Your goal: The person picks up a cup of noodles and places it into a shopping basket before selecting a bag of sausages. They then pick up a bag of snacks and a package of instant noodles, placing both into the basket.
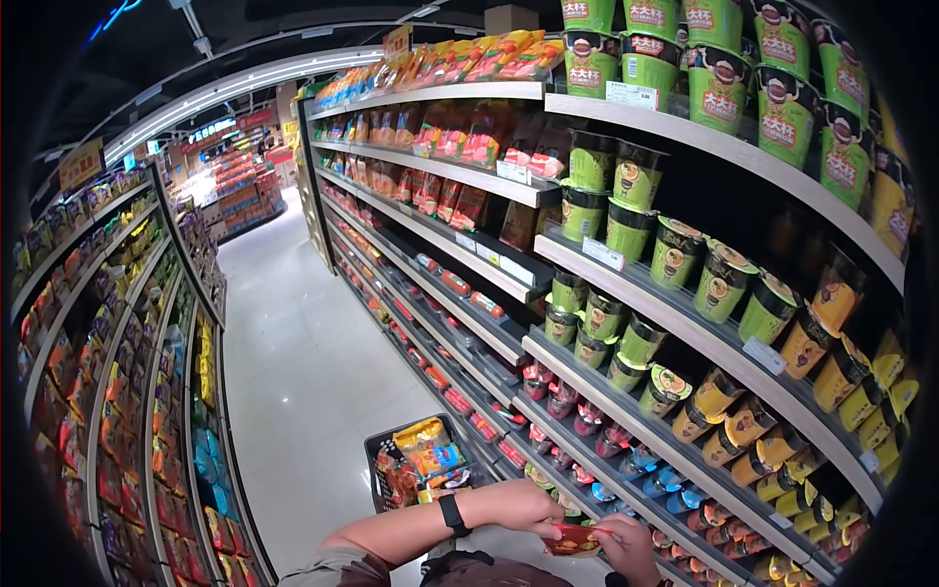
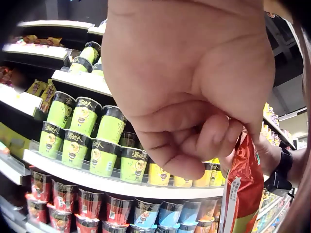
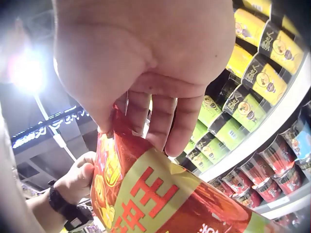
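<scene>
Both hands pinch the red packet (image 1: pixel 575 538), left hand (image 1: pixel 518 506) on its left end and right hand (image 1: pixel 628 550) on its right end, fingers curled round it, so it lies sideways between them, with the basket (image 1: pixel 375 468) ahead of the left hand.

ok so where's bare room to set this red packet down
Bare aisle floor left of the basket, between the two shelf runs. The basket is crowded with snack packs, and the cup shelves on the right are packed edge to edge.
</scene>
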`<state>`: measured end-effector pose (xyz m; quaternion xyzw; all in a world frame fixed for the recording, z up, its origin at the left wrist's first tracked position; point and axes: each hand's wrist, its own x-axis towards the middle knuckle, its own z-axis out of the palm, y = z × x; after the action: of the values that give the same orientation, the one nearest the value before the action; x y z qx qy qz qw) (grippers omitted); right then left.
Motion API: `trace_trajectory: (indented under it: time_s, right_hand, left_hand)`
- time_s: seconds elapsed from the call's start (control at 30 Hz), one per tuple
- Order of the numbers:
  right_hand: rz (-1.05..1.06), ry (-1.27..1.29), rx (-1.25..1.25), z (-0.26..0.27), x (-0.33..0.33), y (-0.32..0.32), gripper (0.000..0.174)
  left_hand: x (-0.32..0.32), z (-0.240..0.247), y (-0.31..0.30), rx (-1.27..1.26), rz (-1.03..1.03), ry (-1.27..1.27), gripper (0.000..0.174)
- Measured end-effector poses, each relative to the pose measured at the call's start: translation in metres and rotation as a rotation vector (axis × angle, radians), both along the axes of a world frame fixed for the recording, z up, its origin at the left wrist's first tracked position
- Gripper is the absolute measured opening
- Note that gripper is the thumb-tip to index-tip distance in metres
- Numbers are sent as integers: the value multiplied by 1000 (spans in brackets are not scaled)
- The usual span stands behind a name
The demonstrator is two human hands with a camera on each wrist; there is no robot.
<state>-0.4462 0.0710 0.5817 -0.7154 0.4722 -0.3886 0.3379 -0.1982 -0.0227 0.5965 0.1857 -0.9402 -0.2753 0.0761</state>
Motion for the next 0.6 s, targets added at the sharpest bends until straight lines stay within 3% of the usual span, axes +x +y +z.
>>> trace_trajectory:
  time_s: [0.2, 0.47, 0.6]
  right_hand:
    - [-10, -21, 54, 3, 0, 7, 11]
    - [-2, 51, 177, 3, 2, 6, 14]
    - [87, 60, 54, -14, 10, -4, 15]
  left_hand:
    - [11, -8, 8, 49, -19, 33, 41]
    - [14, -9, 9, -92, -26, -29, 40]
    - [24, -4, 7, -142, -6, 38, 37]
